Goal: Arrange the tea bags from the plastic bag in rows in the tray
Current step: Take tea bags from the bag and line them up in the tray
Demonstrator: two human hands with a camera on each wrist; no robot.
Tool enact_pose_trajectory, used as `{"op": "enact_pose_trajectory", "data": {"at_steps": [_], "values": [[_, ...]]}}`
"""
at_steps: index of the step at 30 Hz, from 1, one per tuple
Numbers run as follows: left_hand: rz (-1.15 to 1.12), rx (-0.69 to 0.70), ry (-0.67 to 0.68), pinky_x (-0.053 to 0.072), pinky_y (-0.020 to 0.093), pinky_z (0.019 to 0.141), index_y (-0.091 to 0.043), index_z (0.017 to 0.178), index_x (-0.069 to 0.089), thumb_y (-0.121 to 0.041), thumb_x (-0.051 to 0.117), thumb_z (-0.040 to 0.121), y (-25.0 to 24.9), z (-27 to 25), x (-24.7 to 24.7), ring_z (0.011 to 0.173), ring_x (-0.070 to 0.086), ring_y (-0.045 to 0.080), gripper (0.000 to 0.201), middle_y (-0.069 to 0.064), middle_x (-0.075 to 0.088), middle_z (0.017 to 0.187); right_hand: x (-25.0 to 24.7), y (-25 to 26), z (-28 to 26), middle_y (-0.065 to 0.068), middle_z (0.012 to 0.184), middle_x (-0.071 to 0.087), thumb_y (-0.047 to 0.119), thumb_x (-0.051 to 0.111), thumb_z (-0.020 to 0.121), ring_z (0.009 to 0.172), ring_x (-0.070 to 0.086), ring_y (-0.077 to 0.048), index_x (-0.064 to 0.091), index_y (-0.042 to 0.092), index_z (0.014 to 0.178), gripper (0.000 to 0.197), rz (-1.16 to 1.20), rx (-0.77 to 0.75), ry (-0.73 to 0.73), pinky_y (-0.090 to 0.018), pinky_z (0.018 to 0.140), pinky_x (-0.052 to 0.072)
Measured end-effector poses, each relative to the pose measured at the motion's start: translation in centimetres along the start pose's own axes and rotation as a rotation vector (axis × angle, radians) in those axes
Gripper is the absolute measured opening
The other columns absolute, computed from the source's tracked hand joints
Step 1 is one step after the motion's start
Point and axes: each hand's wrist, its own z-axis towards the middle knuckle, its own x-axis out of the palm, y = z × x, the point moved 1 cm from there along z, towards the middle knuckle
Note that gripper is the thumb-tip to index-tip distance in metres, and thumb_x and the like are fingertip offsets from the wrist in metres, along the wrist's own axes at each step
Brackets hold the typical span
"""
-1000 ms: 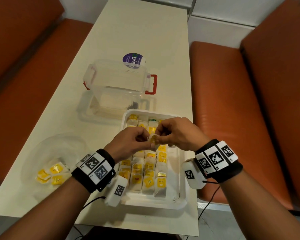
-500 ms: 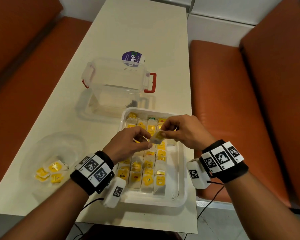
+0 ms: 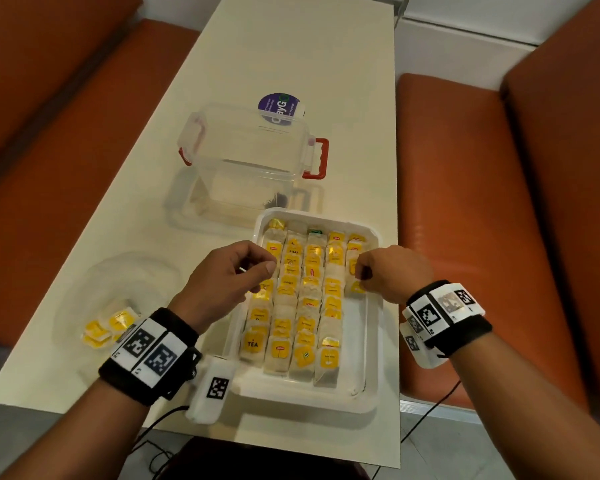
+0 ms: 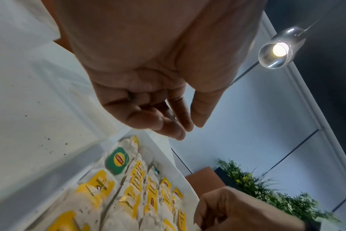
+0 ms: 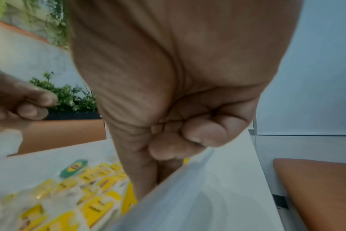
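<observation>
"Lipton" and "TEA" tags on tea bags [image 3: 300,299] in tray [image 3: 368,393]

The person is wearing a black fabric band on each wrist, just behind the bare left hand [image 3: 234,273] and right hand [image 3: 394,273]. Each band is carrying white rectangular plates printed with black square fiducial markers. A white camera housing bearing a further marker is hanging beneath each wrist. Thin black cables are trailing downward from both housings. Both forearms are showing no sleeves.
</observation>
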Motion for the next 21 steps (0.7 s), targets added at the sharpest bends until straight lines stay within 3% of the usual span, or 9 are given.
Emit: {"op": "enact_pose_trajectory", "data": {"at_steps": [11, 21], "values": [[-0.008, -0.029, -0.071, 0.046, 0.030, 0.062, -0.023, 0.093, 0.072, -0.022, 0.067, 0.093, 0.2, -1.0, -2.4, 0.068, 0.062, 0.009, 0.005, 0.006, 0.072, 0.090, 0.2, 0.7, 1.4, 0.003, 0.099, 0.067, 0.024, 0.054, 0.093, 0.083, 0.062, -0.022, 0.064, 0.034, 0.101, 0.017, -0.088, 0.030, -0.045, -0.028, 0.066, 0.038], [0.000, -0.031, -0.049, 0.046, 0.030, 0.063, -0.025, 0.094, 0.071, -0.024, 0.066, 0.094, 0.1, -0.9, -2.2, 0.068, 0.062, 0.008, 0.005, 0.003, 0.072, 0.089, 0.6, 0.6, 1.7, 0.006, 0.096, 0.064, 0.026, 0.051, 0.093, 0.076, 0.059, -0.021, 0.057, 0.028, 0.099, 0.009, -0.063, 0.015, -0.143, -0.026, 0.055, 0.031]]}}
